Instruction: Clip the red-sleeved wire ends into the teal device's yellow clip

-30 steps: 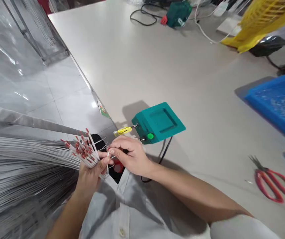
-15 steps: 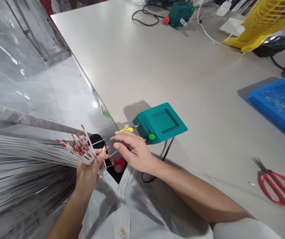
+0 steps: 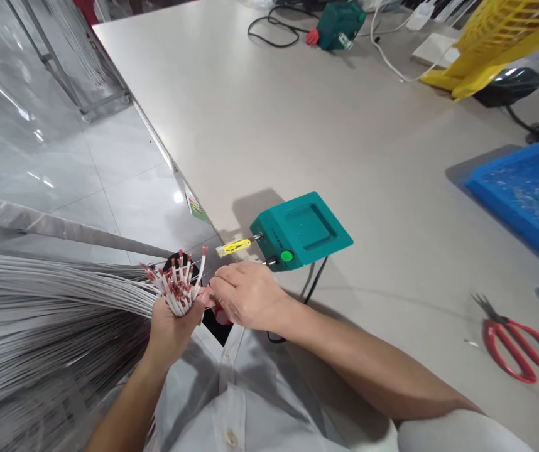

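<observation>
My left hand (image 3: 175, 329) is wrapped round a bundle of white wires (image 3: 181, 290) with reddish-brown tips pointing up. Its thumb reaches toward my right hand (image 3: 248, 295), whose fingers are closed together right beside it. What the right fingers pinch is hidden behind them. Just beyond that hand, at the table edge, is a teal box (image 3: 302, 229) with a green button (image 3: 287, 255) and two metal posts. A yellow clip-like piece (image 3: 233, 247) sticks out from one post.
Long white wires (image 3: 53, 282) spread away at the left. On the table (image 3: 260, 125) lie red-handled scissors (image 3: 517, 342) and a blue tray (image 3: 533, 188) holding small bits. A second teal box (image 3: 340, 26) and a yellow basket (image 3: 500, 44) are at the back.
My right hand has moved down and left to my left thumb, and its fingers have closed. The bundle's tips have turned more upright and shifted right.
</observation>
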Demonstrator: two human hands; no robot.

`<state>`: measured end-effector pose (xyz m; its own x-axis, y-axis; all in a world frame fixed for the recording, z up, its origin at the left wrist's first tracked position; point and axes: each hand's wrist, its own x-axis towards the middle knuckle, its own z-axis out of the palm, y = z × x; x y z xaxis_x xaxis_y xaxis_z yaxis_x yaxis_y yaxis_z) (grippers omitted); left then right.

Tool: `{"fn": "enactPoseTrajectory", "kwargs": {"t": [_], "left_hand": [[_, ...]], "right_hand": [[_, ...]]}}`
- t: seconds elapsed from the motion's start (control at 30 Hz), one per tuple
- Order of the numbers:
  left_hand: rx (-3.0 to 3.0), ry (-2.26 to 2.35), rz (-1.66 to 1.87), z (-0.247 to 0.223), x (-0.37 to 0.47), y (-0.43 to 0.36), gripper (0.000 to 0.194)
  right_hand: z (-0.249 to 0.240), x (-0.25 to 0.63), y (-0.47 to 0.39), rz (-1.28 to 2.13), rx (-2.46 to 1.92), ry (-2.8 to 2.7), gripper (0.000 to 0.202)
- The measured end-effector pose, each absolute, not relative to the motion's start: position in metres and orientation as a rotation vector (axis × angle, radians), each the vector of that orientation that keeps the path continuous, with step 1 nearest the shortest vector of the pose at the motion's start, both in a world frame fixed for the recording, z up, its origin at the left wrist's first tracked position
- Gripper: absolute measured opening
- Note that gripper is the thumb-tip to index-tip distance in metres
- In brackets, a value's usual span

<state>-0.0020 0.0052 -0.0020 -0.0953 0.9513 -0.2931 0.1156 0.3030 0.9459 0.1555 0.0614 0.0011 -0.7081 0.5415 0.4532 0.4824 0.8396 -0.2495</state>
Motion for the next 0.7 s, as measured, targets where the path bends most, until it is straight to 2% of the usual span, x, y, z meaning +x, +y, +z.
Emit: {"fn": "enactPoseTrajectory", "kwargs": {"t": [0.1, 0.27, 0.53, 0.7], "left_hand": [[1.020, 1.538, 0.960, -0.004, 0.001, 0.003, 0.021], [0.943, 1.517, 1.015, -0.010, 0.005, -0.003, 0.019], [0.942, 1.538, 1.033, 0.001, 0.008, -0.005, 0.021], [0.896, 1.504, 1.066, 0.005, 0.007, -0.003, 0.019]], "right_hand": [[0.003, 0.156, 0.064, 0.063, -0.718, -2.602, 0.021], [0.008, 0.161, 0.066, 0.134, -0.690, -2.709, 0.024], [0.041, 0.174, 0.064, 0.656, -1.039, -2.750, 0.018], [0.038, 0.171, 0.063, 0.868, -1.140, -2.342, 0.019]]}}
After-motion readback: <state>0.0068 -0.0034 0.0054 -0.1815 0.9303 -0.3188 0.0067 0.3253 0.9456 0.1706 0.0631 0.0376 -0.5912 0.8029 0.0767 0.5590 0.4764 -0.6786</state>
